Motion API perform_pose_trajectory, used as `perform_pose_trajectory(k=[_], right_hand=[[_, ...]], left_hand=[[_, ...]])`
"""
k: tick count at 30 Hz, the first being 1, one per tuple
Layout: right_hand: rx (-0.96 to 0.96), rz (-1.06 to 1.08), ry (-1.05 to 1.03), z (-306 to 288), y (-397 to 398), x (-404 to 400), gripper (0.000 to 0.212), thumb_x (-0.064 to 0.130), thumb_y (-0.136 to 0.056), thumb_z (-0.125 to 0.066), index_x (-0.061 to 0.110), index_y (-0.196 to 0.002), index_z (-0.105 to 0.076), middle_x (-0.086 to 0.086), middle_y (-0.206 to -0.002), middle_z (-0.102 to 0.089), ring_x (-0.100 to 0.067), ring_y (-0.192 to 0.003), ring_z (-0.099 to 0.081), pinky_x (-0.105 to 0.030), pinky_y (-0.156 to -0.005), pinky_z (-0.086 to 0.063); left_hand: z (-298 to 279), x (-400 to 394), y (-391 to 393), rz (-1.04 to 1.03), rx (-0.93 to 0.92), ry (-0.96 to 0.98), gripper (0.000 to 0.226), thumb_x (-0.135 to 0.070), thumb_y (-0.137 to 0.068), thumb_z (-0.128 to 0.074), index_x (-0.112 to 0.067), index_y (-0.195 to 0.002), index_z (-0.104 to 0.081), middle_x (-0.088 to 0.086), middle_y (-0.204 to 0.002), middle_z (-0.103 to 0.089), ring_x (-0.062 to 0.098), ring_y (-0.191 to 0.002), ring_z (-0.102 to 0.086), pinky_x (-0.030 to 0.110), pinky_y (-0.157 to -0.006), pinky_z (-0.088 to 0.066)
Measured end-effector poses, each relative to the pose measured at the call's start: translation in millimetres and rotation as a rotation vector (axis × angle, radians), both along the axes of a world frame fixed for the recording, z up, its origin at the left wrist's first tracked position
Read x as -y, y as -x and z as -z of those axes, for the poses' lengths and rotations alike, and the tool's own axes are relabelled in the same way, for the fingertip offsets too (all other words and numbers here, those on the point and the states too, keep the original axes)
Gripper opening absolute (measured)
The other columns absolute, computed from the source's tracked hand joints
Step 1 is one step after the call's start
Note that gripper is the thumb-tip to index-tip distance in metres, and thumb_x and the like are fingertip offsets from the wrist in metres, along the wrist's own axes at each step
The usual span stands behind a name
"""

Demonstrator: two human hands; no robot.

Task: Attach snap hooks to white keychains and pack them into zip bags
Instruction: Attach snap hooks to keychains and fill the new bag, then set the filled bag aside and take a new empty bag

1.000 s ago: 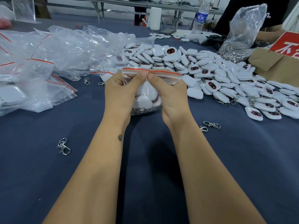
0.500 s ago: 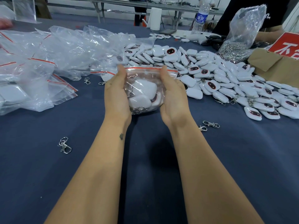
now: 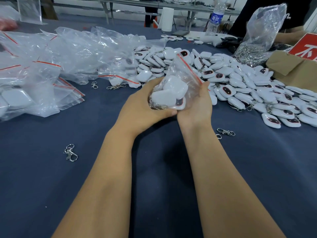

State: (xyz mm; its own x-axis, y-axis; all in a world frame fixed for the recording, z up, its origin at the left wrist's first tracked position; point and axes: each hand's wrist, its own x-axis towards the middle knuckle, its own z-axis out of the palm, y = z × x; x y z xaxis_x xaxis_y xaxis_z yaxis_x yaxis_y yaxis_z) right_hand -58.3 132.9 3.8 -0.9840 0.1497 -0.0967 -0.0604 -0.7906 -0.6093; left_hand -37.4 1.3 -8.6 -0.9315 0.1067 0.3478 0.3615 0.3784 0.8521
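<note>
Your left hand point(image 3: 142, 104) cups the clear plastic zip bag with the red seal strip point(image 3: 173, 88) from below, fingers curled under its base and grasping it. Your right hand point(image 3: 197, 104) supports the bag's right side, thumb up along the plastic near the red strip, fingers wrapped round the bag. The bag is held above the dark blue cloth-covered table point(image 3: 171, 169), tilted so the seal end points up and away from you. Inside it lie several white rounded plastic keychains point(image 3: 169, 93), one showing a dark oval face, with metal fittings at the bottom.

A large loose heap of matching white keychains point(image 3: 240, 83) covers the table beyond and to the right of your hands. Clear zip bags, some filled point(image 3: 39, 71), are piled at the left. One silver metal snap hook point(image 3: 70, 152) lies alone at the near left; another point(image 3: 225, 132) lies just right of your right wrist. A brown cardboard box point(image 3: 291, 67) stands at the far right.
</note>
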Motion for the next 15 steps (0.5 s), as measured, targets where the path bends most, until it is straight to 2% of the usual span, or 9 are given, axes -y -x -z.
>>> perform_pose_trajectory(k=[2,3,6,8,9,10,12,15], right_hand=[[-0.062,0.003,-0.057,-1.8,-0.1,2.2,0.043,0.043,-0.105,-0.037,0.014,-0.124,-0.062,-0.006,-0.112,-0.071,-0.020,-0.104,-0.067,-0.039,-0.099,-0.051],[-0.072,0.012,-0.148,-2.5,-0.8,4.6,0.041,0.041,-0.104,-0.040,0.017,-0.133,-0.057,-0.003,-0.120,-0.068,-0.018,-0.111,-0.064,-0.038,-0.103,-0.047],[-0.111,0.001,-0.539,0.3,-4.4,18.9,0.051,0.040,-0.099,-0.050,0.027,-0.147,-0.042,0.005,-0.137,-0.056,-0.008,-0.123,-0.055,-0.031,-0.107,-0.043],[-0.187,-0.086,-0.781,2.8,-8.9,31.3,0.063,0.040,-0.088,-0.055,0.028,-0.148,-0.039,0.011,-0.132,-0.055,0.003,-0.120,-0.053,-0.019,-0.102,-0.042],[-0.231,-0.122,-0.893,4.9,-10.9,36.5,0.067,0.038,-0.084,-0.056,0.027,-0.148,-0.038,0.011,-0.132,-0.053,0.005,-0.119,-0.051,-0.017,-0.102,-0.041],[-0.276,-0.145,-0.986,7.3,-12.4,40.6,0.068,0.034,-0.085,-0.057,0.026,-0.149,-0.037,0.008,-0.136,-0.049,0.002,-0.124,-0.047,-0.021,-0.108,-0.039],[-0.323,-0.159,-1.108,11.1,-14.5,44.6,0.068,0.030,-0.086,-0.059,0.026,-0.150,-0.035,0.005,-0.145,-0.042,-0.009,-0.134,-0.039,-0.036,-0.116,-0.033],[-0.303,-0.157,-1.178,14.9,-14.9,42.7,0.072,0.037,-0.083,-0.058,0.030,-0.150,-0.034,0.008,-0.149,-0.038,-0.011,-0.137,-0.035,-0.038,-0.118,-0.028]], left_hand=[[3.0,-0.3,3.3,-0.137,-0.013,-0.069,0.051,-0.053,-0.060,-0.083,-0.052,-0.105,-0.061,-0.034,-0.097,-0.066,-0.011,-0.090,-0.062,0.014,-0.077,-0.048],[4.1,-0.6,4.8,-0.197,-0.029,-0.138,0.041,-0.050,-0.065,-0.081,-0.045,-0.101,-0.063,-0.030,-0.093,-0.068,-0.008,-0.086,-0.063,0.014,-0.074,-0.048],[5.0,1.0,9.9,-0.360,-0.041,-0.400,0.023,-0.030,-0.079,-0.077,-0.032,-0.100,-0.067,-0.019,-0.090,-0.073,-0.002,-0.082,-0.067,0.012,-0.071,-0.049],[3.9,4.8,13.4,-0.449,-0.003,-0.564,0.022,-0.023,-0.084,-0.075,-0.023,-0.105,-0.068,-0.010,-0.095,-0.074,0.006,-0.087,-0.070,0.020,-0.077,-0.053],[2.8,7.3,14.7,-0.478,0.019,-0.631,0.022,-0.020,-0.085,-0.074,-0.020,-0.106,-0.069,-0.006,-0.097,-0.075,0.010,-0.089,-0.070,0.027,-0.080,-0.055],[1.4,9.9,15.4,-0.489,0.034,-0.684,0.022,-0.018,-0.085,-0.073,-0.017,-0.106,-0.069,-0.002,-0.098,-0.075,0.014,-0.090,-0.071,0.031,-0.083,-0.056],[-1.9,18.1,16.1,-0.506,0.042,-0.715,0.019,-0.016,-0.085,-0.073,-0.017,-0.103,-0.069,-0.003,-0.094,-0.075,0.011,-0.086,-0.070,0.029,-0.080,-0.056],[-15.3,42.9,16.3,-0.549,0.008,-0.700,0.018,-0.017,-0.084,-0.075,-0.020,-0.101,-0.069,-0.004,-0.097,-0.074,0.011,-0.090,-0.070,0.029,-0.082,-0.056]])
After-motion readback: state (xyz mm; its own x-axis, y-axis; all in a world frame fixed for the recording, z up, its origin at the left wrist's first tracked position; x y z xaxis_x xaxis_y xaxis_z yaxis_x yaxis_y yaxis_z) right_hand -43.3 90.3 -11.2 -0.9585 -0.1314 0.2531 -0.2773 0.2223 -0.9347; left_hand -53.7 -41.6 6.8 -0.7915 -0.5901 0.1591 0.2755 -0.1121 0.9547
